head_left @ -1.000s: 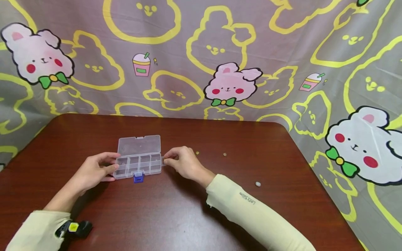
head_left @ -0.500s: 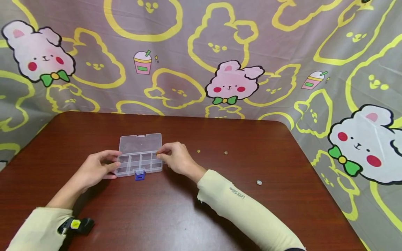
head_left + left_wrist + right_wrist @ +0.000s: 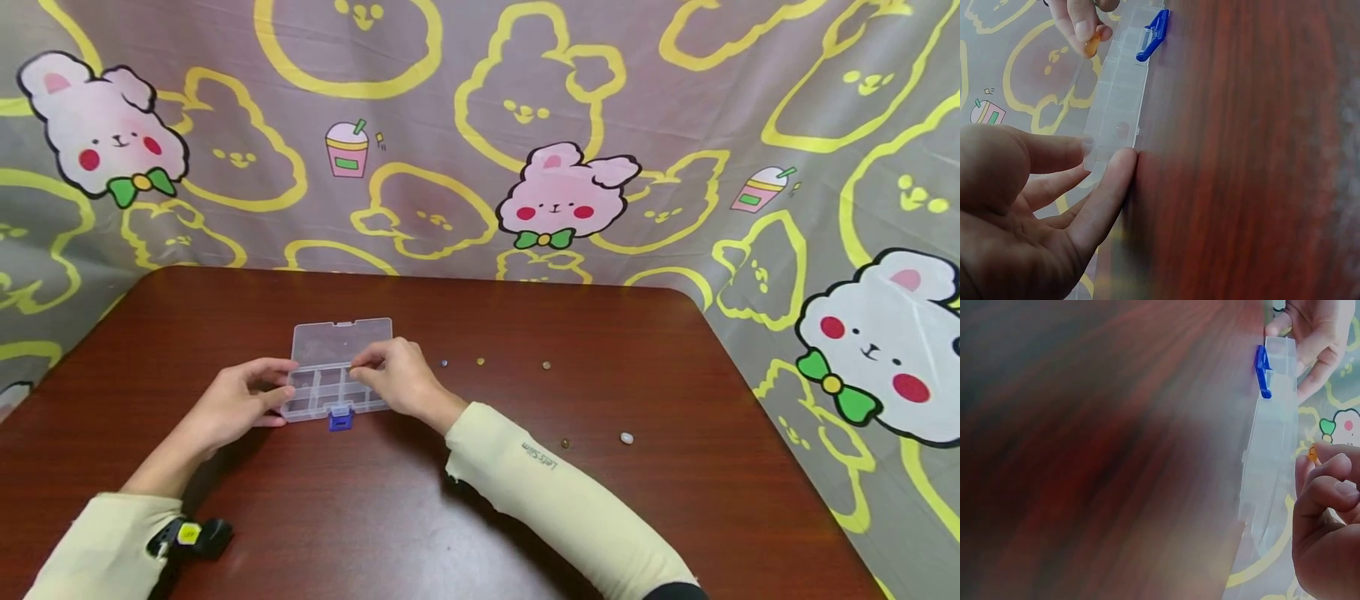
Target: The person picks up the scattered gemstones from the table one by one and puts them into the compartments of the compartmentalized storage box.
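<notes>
A clear plastic compartment box stands on the table with its lid raised at the back and a blue clasp hanging at the front. My left hand holds the box's left end between thumb and fingers. Over the back row of compartments, my right hand pinches a small orange stone between thumb and fingertip. In the right wrist view the orange stone is above the box rim. A reddish spot shows through the box wall; I cannot tell what it is.
Small stones lie right of the box: a bluish one, a yellow one, a tan one, a brown one and a white one. A patterned curtain hangs behind the wooden table.
My right hand has moved left from the box's right end to above its middle compartments. The bluish and brown stones have come into view. My left hand keeps its hold on the box.
</notes>
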`<state>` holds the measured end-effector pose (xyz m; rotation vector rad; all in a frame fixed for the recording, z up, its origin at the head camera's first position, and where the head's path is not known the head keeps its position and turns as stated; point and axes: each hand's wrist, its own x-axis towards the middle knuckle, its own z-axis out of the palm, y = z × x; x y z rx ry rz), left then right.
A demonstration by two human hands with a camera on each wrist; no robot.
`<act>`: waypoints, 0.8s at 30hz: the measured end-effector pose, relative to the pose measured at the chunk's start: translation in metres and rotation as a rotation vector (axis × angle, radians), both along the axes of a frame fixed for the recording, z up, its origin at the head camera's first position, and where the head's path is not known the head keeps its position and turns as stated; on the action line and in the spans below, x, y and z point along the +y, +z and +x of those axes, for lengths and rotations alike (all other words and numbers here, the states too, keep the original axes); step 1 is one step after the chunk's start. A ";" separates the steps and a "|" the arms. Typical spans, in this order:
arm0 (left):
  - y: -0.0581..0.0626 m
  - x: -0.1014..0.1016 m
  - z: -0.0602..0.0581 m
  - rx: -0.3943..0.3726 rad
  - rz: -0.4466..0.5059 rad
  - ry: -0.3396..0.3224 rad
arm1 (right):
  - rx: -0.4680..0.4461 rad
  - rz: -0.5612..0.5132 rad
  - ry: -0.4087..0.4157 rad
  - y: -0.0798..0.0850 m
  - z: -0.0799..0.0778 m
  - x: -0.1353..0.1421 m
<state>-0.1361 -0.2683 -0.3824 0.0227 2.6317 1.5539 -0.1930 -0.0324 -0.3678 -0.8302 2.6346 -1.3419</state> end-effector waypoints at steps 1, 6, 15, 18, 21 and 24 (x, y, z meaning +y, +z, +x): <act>0.000 0.000 0.000 -0.001 0.001 0.001 | 0.004 0.005 0.002 0.000 0.000 -0.002; 0.001 0.000 0.000 -0.004 0.003 0.001 | 0.032 0.047 0.013 0.002 0.000 -0.011; 0.000 0.000 0.001 -0.008 0.023 -0.005 | 0.053 0.076 0.008 0.004 -0.003 -0.026; 0.000 0.000 0.001 -0.013 0.025 -0.002 | 0.042 0.094 0.003 0.005 -0.001 -0.030; 0.001 0.000 0.001 -0.016 0.028 -0.003 | 0.029 0.125 -0.019 0.005 0.001 -0.034; 0.001 0.000 0.001 -0.021 0.029 0.001 | 0.019 0.146 -0.040 0.004 0.002 -0.038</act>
